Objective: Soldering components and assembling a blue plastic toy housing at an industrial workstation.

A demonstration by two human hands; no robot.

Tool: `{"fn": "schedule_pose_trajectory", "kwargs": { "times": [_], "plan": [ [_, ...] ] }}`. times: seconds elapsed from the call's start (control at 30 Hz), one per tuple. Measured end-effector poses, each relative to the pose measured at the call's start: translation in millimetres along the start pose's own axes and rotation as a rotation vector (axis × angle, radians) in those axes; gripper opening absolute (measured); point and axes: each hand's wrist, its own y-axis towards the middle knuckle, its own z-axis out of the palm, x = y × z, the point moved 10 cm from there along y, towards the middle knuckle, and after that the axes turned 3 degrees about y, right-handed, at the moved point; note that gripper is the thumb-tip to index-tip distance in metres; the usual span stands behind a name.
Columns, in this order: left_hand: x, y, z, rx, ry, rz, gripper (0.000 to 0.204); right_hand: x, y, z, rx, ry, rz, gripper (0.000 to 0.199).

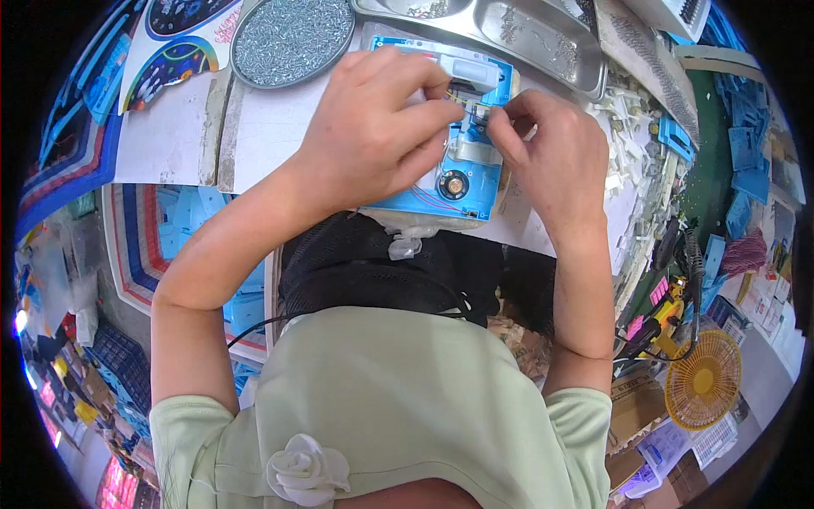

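A light blue plastic toy housing (462, 174) lies open on the white worktable (271, 136), showing a small round speaker, red wires and white plastic parts inside. My left hand (373, 127) rests over its left half, thumb and forefinger pinching a thin yellow wire (458, 98). My right hand (555, 157) is at the housing's right side, fingertips closed on a small part next to that wire. Both hands meet near the middle of the housing.
A round metal dish of small screws (292, 38) sits at the far left, a metal tray (509, 34) behind the housing. Loose white plastic pieces (632, 144) pile at the right. A yellow fan (704, 377) and blue parts lie lower right. A black mesh fan (373, 271) stands below the table edge.
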Motion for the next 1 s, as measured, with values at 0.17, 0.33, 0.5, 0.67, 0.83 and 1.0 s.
{"fn": "schedule_pose_trajectory", "kwargs": {
  "times": [0.17, 0.33, 0.5, 0.67, 0.83, 1.0],
  "plan": [
    [-7, 14, 22, 0.051, 0.093, 0.094, 0.034, -15, -2, 2, 0.01, 0.111, 0.057, 0.022],
    [-5, 14, 24, 0.063, 0.119, 0.099, 0.033, 19, 2, 4, 0.015, -0.303, -0.133, 0.021],
    [-4, 12, 24, 0.059, 0.108, 0.085, 0.033, 16, 14, 8, 0.195, -0.146, -0.13, 0.022],
    [-5, 13, 25, 0.027, 0.054, 0.081, 0.033, -58, 4, 36, 0.271, 0.54, 0.311, 0.027],
    [0, 12, 24, 0.042, 0.026, 0.058, 0.035, -63, -4, 48, 0.253, 0.76, 0.4, 0.026],
    [-3, -8, -23, -0.085, -0.131, -0.013, 0.034, -35, -30, -5, -0.103, 0.726, 0.14, 0.022]
  ]
}}
